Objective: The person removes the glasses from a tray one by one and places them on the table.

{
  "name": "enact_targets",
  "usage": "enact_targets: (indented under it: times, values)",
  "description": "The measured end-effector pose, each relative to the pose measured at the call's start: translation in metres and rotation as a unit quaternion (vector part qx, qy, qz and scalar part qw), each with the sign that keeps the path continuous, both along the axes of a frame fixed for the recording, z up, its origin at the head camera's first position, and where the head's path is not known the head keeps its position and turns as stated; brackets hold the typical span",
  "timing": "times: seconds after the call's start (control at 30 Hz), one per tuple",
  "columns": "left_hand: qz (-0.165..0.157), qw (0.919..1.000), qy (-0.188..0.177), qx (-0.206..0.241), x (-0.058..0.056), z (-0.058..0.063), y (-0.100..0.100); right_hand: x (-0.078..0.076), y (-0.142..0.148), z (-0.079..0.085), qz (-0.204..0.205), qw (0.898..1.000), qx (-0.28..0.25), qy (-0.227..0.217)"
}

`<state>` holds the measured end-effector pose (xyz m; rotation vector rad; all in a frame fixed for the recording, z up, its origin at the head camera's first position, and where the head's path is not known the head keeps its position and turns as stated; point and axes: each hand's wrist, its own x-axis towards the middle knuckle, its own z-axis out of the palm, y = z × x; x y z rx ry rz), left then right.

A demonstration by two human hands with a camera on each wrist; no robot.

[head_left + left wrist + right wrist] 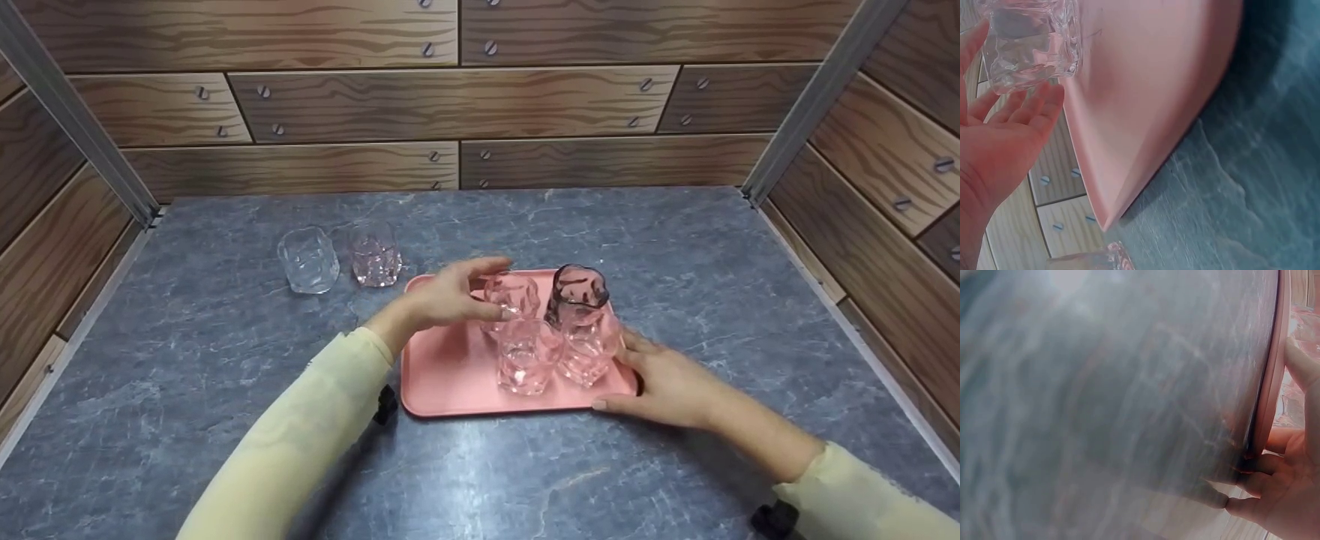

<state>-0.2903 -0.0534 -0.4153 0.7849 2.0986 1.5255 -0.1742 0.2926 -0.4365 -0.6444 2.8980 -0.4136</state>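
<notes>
On the pink tray (450, 375) stand several faceted drinking glasses. My left hand (450, 292) is spread around the clear glass (511, 289) at the back left of the group, thumb in front and fingers behind. In the left wrist view the thumb and fingertips lie beside this glass (1033, 45); firm contact is hard to tell. My right hand (671, 382) holds the tray's front right corner, its thumb at the front edge and fingers along the right side. Two clear glasses, one front (525, 360) and one right (589, 345), and a dark-tinted glass (577, 289) stand close together.
Left of the tray, a clear glass (309, 261) and a pinkish glass (376, 259) stand on the grey marbled table (225, 337). Wood-patterned panels (450, 105) enclose the back and sides, with metal posts (817, 97) at the corners.
</notes>
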Motion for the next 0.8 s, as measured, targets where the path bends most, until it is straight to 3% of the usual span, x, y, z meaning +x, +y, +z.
enact_targets:
  times: [0.4,0.8]
  values:
    - [-0.007,0.9997,-0.013,-0.019,-0.0027,-0.0002,0.0023,-0.001,0.0001,0.0007,0.012,1.0,-0.002,0.003]
    - [0.029,0.9995,0.01,-0.009,-0.0026,-0.0045,0.0072,-0.0015,0.001,-0.0006,0.01,1.0,0.004,0.001]
